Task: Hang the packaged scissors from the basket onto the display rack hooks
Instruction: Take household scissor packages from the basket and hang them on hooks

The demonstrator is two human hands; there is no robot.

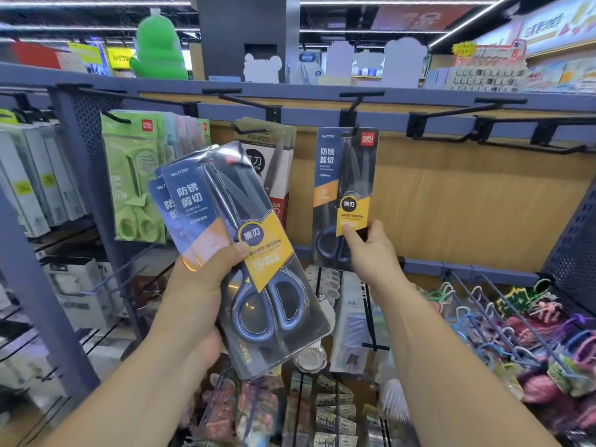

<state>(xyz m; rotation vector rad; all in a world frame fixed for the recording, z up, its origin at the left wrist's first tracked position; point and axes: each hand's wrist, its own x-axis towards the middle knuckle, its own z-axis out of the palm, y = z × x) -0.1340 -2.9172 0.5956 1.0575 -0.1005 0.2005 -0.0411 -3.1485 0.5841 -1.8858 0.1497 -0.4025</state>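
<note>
While I am viewing this shop aisle through the head camera, the hung scissors pack is serving as my reference. It is hanging upright against the wood-toned back panel of the display rack, with its top edge meeting a black hook that is projecting from the blue rail.

Above the hung scissors pack, a blue top shelf is carrying pale cut-out signs and, far to the left, a green plush figure. Immediately left of it, scissors on black-and-white cards are hanging. Further left, green-carded scissors are hanging beside a perforated upright. To its right, more black hooks are jutting from the rail. Below and to its right, sloping pegs are holding colourful small goods. Strip lights are running across the ceiling.

The right hand is pinching the bottom of the hung scissors pack: the thumb is pressing on the yellow label, and the other fingers are curling round the lower right edge.

The left hand, lower left of the hung scissors pack and apart from it, is gripping a fanned stack of matching scissors packs. Its thumb is lying across the front card and its fingers are wrapping behind. The stack is tilting with its top toward the left.
</note>
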